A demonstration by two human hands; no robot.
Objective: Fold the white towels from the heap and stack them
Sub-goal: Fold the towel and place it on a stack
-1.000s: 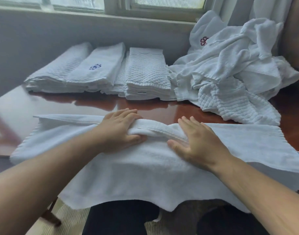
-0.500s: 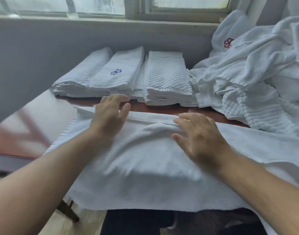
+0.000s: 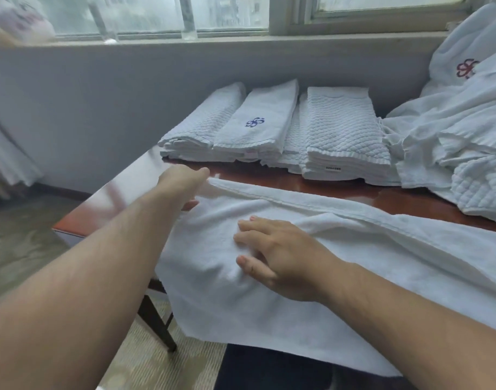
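The left hand [image 3: 182, 187] is turned away and a little blurred at the far left corner of the towel [image 3: 381, 249]. Its fingers are mostly hidden behind the wrist, so I cannot tell whether it pinches the hem or merely touches it. The towel's right end runs out of view, and its near edge hangs off the table [image 3: 339, 191] over the person's lap. The right hand [image 3: 280, 257] lies palm down on the towel, just right of the left hand, fingers straight and slightly spread, pressing the cloth flat. Beyond the left hand, against the wall, folded stacks [image 3: 345, 136] of white towels stand side by side on the table. Beyond and right of the right hand slumps the unfolded heap [image 3: 452, 130], cut off at the edge
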